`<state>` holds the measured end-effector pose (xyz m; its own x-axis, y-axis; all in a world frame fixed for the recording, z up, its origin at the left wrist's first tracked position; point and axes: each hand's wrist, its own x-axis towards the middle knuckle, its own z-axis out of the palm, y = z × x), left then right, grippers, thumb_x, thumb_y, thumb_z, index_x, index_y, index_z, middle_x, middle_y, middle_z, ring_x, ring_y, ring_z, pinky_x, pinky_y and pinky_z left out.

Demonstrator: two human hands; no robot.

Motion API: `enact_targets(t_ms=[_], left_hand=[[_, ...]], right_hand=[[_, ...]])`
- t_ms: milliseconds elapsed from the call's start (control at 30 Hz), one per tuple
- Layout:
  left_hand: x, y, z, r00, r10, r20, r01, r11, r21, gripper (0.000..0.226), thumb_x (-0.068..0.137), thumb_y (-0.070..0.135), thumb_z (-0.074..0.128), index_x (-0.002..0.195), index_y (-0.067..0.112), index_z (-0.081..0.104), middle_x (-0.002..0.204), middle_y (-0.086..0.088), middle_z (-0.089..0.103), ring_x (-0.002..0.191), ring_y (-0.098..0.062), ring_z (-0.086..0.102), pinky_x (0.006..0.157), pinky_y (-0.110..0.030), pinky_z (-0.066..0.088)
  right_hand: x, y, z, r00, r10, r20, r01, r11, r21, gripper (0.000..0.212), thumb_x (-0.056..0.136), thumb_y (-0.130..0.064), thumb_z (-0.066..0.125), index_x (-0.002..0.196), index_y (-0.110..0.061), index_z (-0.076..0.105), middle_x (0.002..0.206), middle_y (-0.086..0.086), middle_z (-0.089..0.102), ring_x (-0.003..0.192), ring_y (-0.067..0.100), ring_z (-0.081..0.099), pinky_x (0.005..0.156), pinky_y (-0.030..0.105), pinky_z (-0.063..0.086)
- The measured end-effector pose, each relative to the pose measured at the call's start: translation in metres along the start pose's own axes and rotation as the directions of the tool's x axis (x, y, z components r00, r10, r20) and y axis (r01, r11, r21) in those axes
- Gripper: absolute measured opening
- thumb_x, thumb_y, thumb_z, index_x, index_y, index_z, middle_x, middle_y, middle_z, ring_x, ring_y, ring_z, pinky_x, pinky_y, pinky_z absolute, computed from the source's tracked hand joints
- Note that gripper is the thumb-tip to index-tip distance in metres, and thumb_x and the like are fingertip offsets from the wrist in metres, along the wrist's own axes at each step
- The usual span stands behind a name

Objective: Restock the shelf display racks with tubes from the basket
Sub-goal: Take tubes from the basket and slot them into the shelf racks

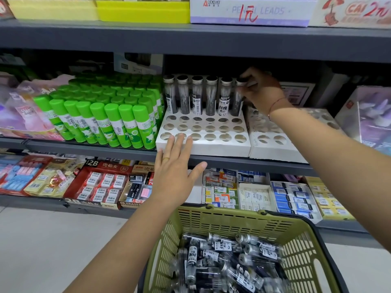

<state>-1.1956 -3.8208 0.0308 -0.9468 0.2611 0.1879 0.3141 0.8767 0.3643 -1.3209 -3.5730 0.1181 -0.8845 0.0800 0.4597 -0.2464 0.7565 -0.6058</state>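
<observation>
gripping the cap of the rightmost tube (238,98) in the back row, the right hand (261,89) sits right of centre. the left hand (175,166), fingers straight and spread, rests on the front edge of the white rack (211,145). five more tubes (197,96) stand alongside. the green basket (232,220) at the bottom holds loose tubes (222,256).

green glue sticks (101,115) upright on middle shelf, eraser boxes (99,182) below, pencil leads carton (251,11) above
</observation>
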Motion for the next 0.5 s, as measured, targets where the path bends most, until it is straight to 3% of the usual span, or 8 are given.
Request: enact_targets(t_ms=[200,367,467,500], left_hand=[[0.002,-0.002,0.002,1.0,0.01,0.009,-0.01,1.0,0.013,0.074,0.093,0.064,0.025,0.154,0.028,0.004,0.162,0.008,-0.007,0.146,-0.01,-0.018,0.118,-0.036,-0.009],[-0.021,-0.009,0.011,0.994,0.06,-0.088,-0.063,0.997,-0.039,0.083,0.086,0.069,0.009,0.154,0.022,0.008,0.161,0.008,-0.003,0.147,-0.008,-0.009,0.115,-0.028,-0.013],[-0.054,-0.024,0.03,1.0,0.002,-0.014,-0.002,1.0,-0.023,0.074,0.095,0.063,0.024,0.154,0.021,0.01,0.162,0.005,0.005,0.148,-0.01,-0.001,0.116,-0.029,-0.009],[-0.066,-0.033,0.038,0.999,-0.033,0.043,0.033,0.999,-0.004,0.071,0.096,0.059,0.028,0.154,0.022,0.01,0.162,0.005,0.006,0.148,-0.012,0.0,0.117,-0.033,-0.006]], right_hand=[[-0.007,-0.001,0.0,1.0,0.005,0.026,-0.006,0.999,0.04,0.028,0.085,-0.011,0.065,0.111,-0.003,0.058,0.095,0.002,0.061,0.085,0.015,0.06,0.091,0.038,0.049],[-0.044,-0.022,-0.014,0.999,0.038,0.034,-0.032,0.99,-0.14,0.051,0.086,-0.035,0.064,0.133,-0.021,0.048,0.134,0.007,0.05,0.122,0.023,0.048,0.101,0.026,0.036],[-0.113,-0.047,-0.015,0.993,-0.085,-0.087,0.086,0.996,0.01,0.039,0.089,-0.031,0.061,0.123,-0.014,0.053,0.116,0.002,0.053,0.103,0.012,0.052,0.091,0.012,0.038],[-0.14,-0.049,-0.009,0.991,-0.109,-0.082,0.117,0.988,0.099,0.033,0.089,-0.028,0.062,0.118,-0.013,0.055,0.11,0.0,0.054,0.096,0.01,0.054,0.087,0.012,0.043]])
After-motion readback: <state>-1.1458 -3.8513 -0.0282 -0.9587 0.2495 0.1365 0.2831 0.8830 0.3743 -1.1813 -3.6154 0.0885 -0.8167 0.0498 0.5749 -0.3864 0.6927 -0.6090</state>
